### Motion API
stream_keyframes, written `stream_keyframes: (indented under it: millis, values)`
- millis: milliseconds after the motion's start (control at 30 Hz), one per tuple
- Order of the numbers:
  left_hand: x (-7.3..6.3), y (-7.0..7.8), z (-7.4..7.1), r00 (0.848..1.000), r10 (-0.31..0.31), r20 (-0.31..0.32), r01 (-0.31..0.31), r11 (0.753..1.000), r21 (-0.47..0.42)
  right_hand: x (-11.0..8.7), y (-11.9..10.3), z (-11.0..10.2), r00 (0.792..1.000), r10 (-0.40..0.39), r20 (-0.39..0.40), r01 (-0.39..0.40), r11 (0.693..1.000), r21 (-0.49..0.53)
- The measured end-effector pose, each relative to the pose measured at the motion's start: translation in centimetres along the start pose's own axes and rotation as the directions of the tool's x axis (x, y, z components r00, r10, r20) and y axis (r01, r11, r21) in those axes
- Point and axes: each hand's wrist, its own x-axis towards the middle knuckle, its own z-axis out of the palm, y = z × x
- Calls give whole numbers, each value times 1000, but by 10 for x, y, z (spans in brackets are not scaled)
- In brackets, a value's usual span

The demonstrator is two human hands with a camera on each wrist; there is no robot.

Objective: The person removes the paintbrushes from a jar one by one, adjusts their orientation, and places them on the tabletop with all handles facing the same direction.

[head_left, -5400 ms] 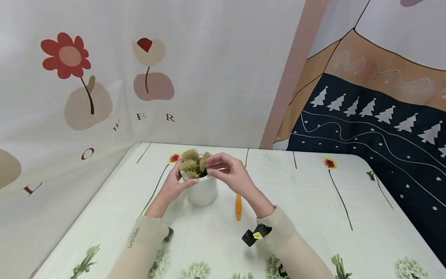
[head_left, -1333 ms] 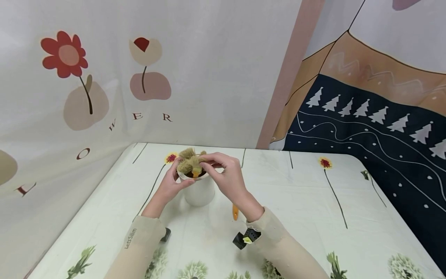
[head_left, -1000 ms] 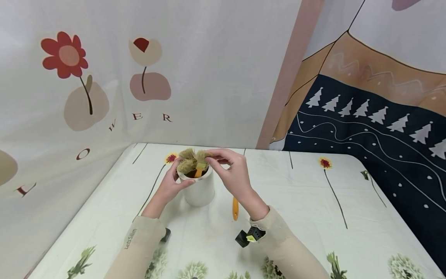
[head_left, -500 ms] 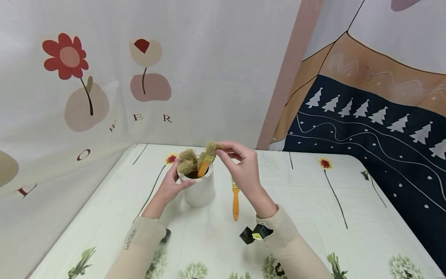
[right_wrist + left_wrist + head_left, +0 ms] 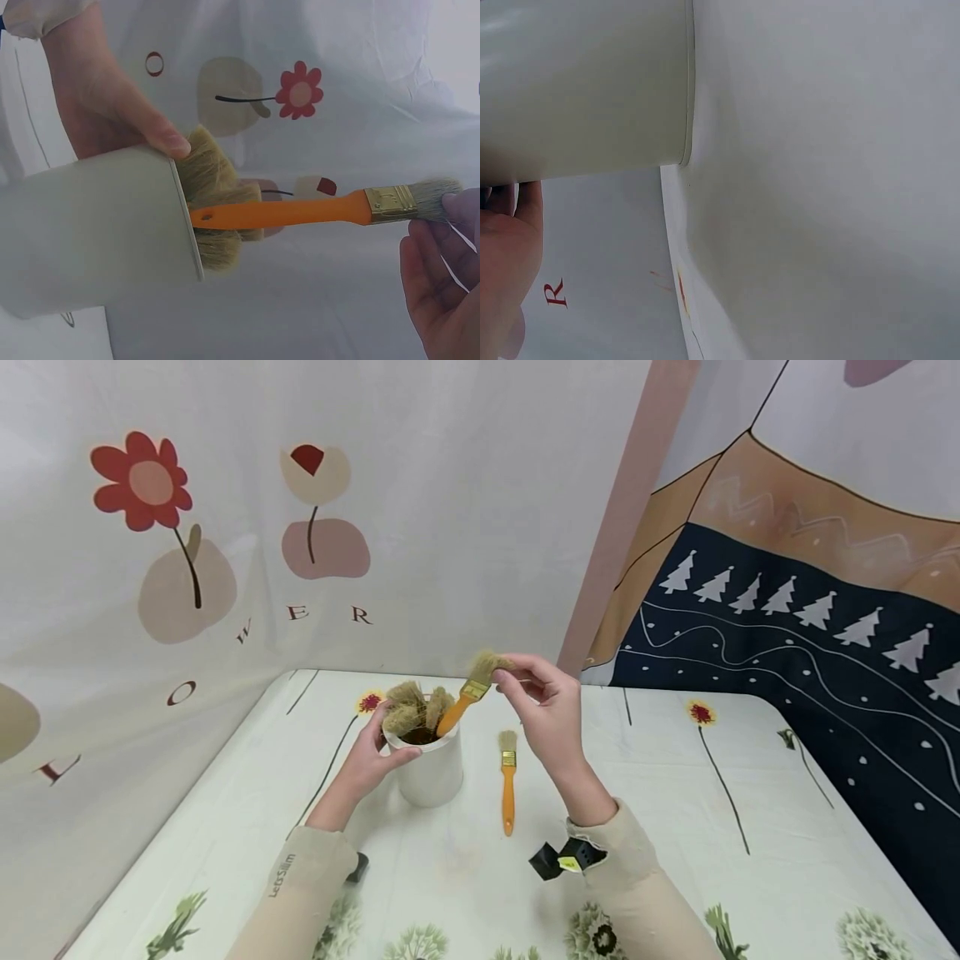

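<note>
A pale backdrop cloth (image 5: 465, 543) printed with flowers and letters rises beyond both hands. Below them spreads a table (image 5: 645, 810) under a white floral cloth. On it a white pot (image 5: 431, 777) stands in the left hand's grasp. That left hand (image 5: 375, 756) is spread round the pot near its rim, thumb on the near side, fingers on the outer side. The right hand (image 5: 551, 714), higher up, is partly closed, thumb and fingers pinching bristles. They belong to an orange-handled brush (image 5: 455, 712), held tilted between the hands, its handle end at the pot's mouth; whether the tip is inside cannot be told. A second brush (image 5: 508, 785) lies between the forearms, bristles away from the person. Smallest, bristle clumps (image 5: 405, 710) poke from the pot beside the left fingers.
</note>
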Motion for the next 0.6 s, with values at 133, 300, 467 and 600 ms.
stream_keyframes:
  millis: [133, 300, 467, 600]
  values:
    - [-1, 1, 1, 1000, 7, -2, -7, 1000, -4, 0, 0, -5, 999, 31, -29, -30, 999, 30]
    - [-1, 1, 1, 1000, 17, -5, -17, 1000, -9, 2, 0, -11, 997, 52, -51, -49, 997, 59]
    - [0, 1, 1, 1000, 17, -8, -17, 1000, -12, 2, 2, -19, 996, 63, -69, -58, 995, 81]
    - [0, 1, 1, 1000, 23, -7, -23, 1000, -16, 2, 3, -24, 994, 67, -90, -59, 994, 92]
